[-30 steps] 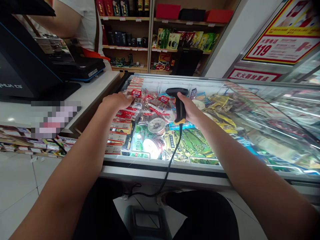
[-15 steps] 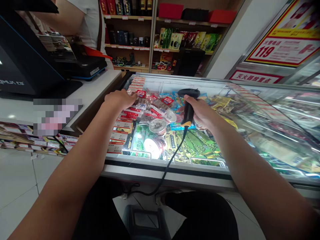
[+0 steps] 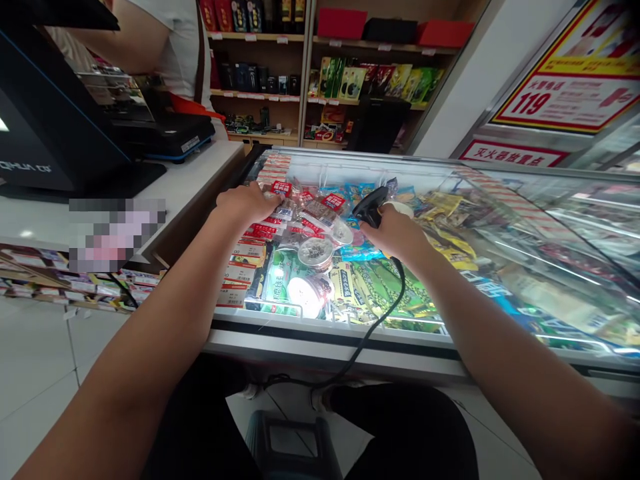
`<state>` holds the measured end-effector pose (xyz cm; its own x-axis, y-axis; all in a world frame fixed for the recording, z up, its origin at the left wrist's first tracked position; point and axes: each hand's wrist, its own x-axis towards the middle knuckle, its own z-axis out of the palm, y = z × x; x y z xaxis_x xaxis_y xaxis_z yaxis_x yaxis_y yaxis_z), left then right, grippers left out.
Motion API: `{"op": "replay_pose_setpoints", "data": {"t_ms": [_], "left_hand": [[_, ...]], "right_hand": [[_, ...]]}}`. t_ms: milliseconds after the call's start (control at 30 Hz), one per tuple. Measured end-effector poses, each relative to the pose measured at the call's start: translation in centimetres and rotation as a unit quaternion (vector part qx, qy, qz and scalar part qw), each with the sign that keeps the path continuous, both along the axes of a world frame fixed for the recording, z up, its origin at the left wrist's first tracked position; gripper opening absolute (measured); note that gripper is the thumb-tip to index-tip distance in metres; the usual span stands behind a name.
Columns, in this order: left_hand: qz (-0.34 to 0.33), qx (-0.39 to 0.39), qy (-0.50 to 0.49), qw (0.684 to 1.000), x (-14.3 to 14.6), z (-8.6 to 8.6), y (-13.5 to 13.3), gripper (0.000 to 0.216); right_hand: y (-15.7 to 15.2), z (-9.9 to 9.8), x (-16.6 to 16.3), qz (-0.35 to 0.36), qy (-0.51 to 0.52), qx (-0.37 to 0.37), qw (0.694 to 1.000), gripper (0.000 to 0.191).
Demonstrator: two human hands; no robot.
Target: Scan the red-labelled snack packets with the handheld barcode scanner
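Note:
My right hand [image 3: 395,233] is wrapped round the grip of a black corded barcode scanner [image 3: 371,205], whose head tilts down and left towards the goods. My left hand [image 3: 244,202] lies knuckles up on a heap of clear packets with red labels [image 3: 300,210] inside an open chest freezer [image 3: 330,340]. Its fingers curl onto a red-labelled packet [image 3: 281,189] at the top of the heap. The scanner's black cable [image 3: 380,313] loops down over the freezer's front rim to the floor.
The freezer holds several round tubs [image 3: 314,252] and green and yellow bags [image 3: 380,287]; its glass lid [image 3: 540,227] covers the right part. A white counter [image 3: 190,180] with a black till screen [image 3: 45,127] stands at left, a person in a white shirt [image 3: 170,47] behind it. Shelves [image 3: 350,73] line the back.
My right hand has swung the scanner from upright to tilted down and to the right, lower over the goods. My left hand has stayed on the red-labelled packets.

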<state>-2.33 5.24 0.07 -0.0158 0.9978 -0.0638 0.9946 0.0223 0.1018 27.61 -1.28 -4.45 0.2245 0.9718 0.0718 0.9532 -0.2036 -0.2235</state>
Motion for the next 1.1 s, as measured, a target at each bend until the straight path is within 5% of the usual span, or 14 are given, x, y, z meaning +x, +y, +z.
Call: {"op": "replay_pose_setpoints", "data": {"t_ms": [200,300,433,533,633,867,1000,1100], "left_hand": [[0.026,-0.009,-0.004,1.0,0.2,0.3,-0.6,0.096],[-0.033,0.149,-0.035,0.988,0.3,0.3,-0.9,0.076],[-0.219,0.327,-0.279,0.876,1.5,0.9,-1.9,0.069],[-0.297,0.314,-0.418,0.799,3.3,0.9,-3.0,0.08],[-0.339,0.263,-0.472,0.77,5.0,-0.3,-3.4,0.088],[-0.388,0.122,-0.578,0.708,6.4,-4.9,-1.0,0.097],[-0.361,0.113,-0.608,0.698,6.6,-4.5,-1.2,0.095],[-0.293,0.099,-0.597,0.74,6.5,-2.8,-2.7,0.073]], "right_hand": [[-0.1,-0.3,0.1,0.005,-0.006,0.019,1.0,0.071],[-0.2,0.1,0.3,0.041,-0.002,0.136,0.99,0.084],[-1.7,2.1,-0.3,0.16,0.165,0.249,0.941,0.087],[-3.4,3.7,-1.5,0.21,0.283,0.282,0.892,0.092],[-3.9,4.0,-2.5,0.222,0.341,0.258,0.876,0.096],[-1.7,0.8,-2.1,0.294,0.427,0.148,0.842,0.097],[-1.5,0.5,-2.2,0.298,0.437,0.152,0.835,0.095],[-2.1,1.6,-2.5,0.264,0.456,0.132,0.84,0.079]]}}
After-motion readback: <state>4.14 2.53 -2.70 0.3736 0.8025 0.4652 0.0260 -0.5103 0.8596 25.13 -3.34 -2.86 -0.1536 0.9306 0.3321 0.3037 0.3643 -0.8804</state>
